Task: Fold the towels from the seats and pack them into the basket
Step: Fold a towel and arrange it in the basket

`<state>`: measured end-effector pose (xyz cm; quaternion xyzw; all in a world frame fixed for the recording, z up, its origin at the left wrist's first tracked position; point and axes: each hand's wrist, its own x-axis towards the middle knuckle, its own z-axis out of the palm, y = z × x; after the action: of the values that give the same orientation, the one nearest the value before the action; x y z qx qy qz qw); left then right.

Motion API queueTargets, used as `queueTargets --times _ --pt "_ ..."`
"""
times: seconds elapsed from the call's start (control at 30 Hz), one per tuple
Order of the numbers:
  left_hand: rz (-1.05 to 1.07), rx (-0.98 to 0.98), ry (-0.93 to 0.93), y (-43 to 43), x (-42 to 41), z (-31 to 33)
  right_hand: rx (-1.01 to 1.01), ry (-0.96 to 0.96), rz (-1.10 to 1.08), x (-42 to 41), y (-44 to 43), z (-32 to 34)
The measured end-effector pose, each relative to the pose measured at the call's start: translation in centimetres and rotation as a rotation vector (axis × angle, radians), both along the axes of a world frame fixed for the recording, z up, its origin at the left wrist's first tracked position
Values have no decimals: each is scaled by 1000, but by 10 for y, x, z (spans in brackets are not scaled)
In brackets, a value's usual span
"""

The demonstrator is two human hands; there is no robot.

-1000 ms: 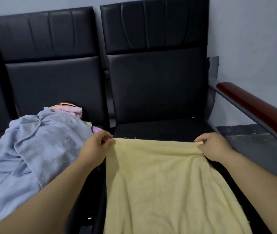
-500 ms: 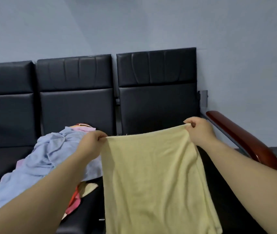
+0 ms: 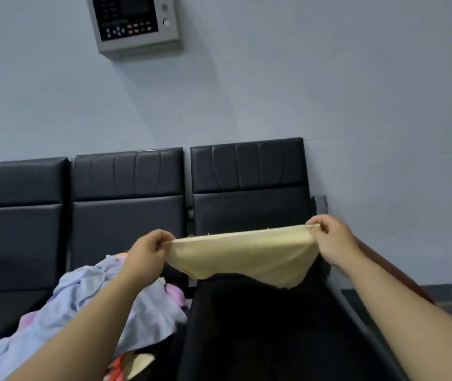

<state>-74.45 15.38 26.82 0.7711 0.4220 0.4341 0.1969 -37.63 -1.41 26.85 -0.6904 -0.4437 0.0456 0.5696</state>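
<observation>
Towel (image 3: 244,251) aloft: left hand (image 3: 145,254), right hand (image 3: 334,243)

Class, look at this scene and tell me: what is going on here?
A person holds a pale yellow terry towel in the air, spread above the rightmost black padded seat. The left hand pinches one top corner and the right hand pinches the other, so the cloth sags between them, not yet folded. A heap of unfolded towels, a light blue one on top, lies on the neighbouring seat.
</observation>
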Motion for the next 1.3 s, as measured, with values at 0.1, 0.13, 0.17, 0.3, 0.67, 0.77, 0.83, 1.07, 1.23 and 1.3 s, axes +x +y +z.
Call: queueTargets --times 0.1,0.13,0.17,0.3,0.67,0.77,0.83,1.07,1.23,1.3 --pt "-142 -235 208 -6 -21 -77 -399 8 145 8 -23 -65" --pt "-184 -332 277 -9 -27 -103 -546 28 178 10 -30 -86" --pt "-214 -434 331 -13 -33 -127 -679 72 206 10 -36 -105" --pt "-215 -676 423 -17 -39 -181 -981 245 274 5 -45 -151" --pt "-19 -418 538 3 7 -208 -957 59 142 19 -17 -180" --pt "38 -426 528 16 21 -215 -901 64 78 23 -2 -185" --pt "70 -415 497 25 32 -217 -830 54 7 26 11 -190" --pt "151 -336 440 75 67 -219 -715 -94 -57 35 61 -219" --pt "135 -430 402 95 73 -239 -700 -126 -106 49 76 -232" --pt "189 -482 204 98 75 -243 -656 -76 -136 55 79 -233"
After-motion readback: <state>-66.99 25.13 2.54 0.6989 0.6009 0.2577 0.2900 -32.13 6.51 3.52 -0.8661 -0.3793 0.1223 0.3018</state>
